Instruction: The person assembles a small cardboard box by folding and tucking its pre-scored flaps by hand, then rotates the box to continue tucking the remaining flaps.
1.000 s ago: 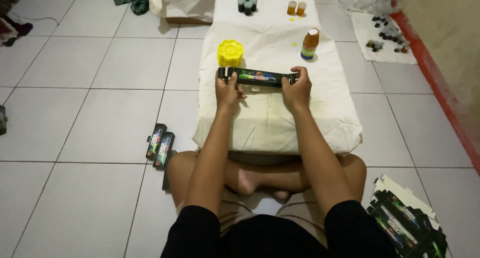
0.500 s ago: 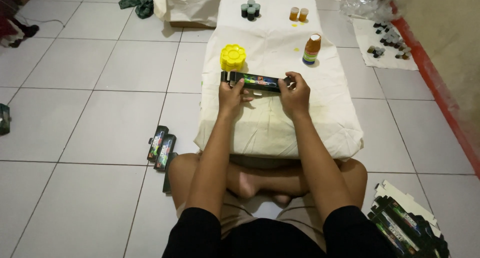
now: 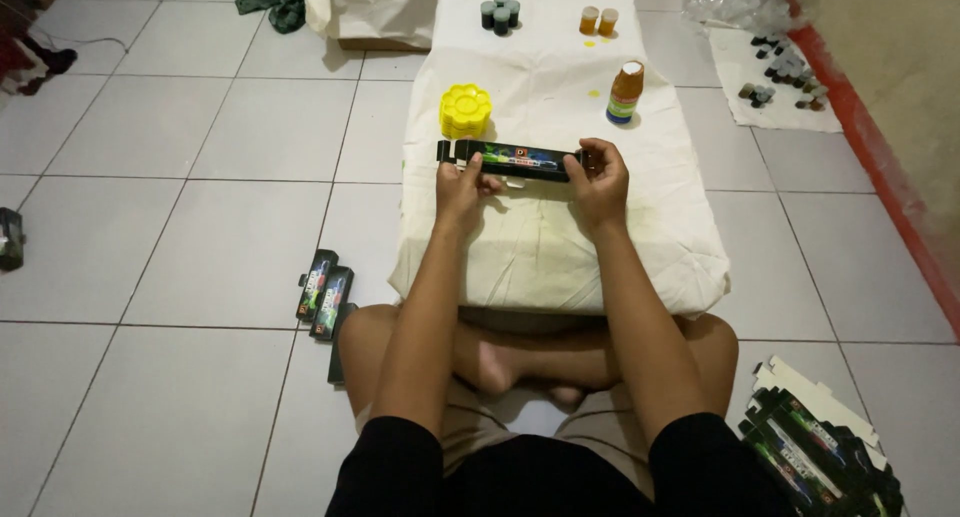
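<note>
- We hold one long black carton point(image 3: 512, 160) flat over the cloth-covered worktop point(image 3: 560, 247): our left hand point(image 3: 462, 184) grips its left end, our right hand point(image 3: 598, 177) its right.
- We count one yellow flower-shaped tray point(image 3: 465, 110), one orange-capped bottle point(image 3: 625, 93), two small orange jars point(image 3: 598, 21) and four dark jars point(image 3: 500, 14).
- The flat cartons point(image 3: 815, 452) at the lower right are cut off.
</note>
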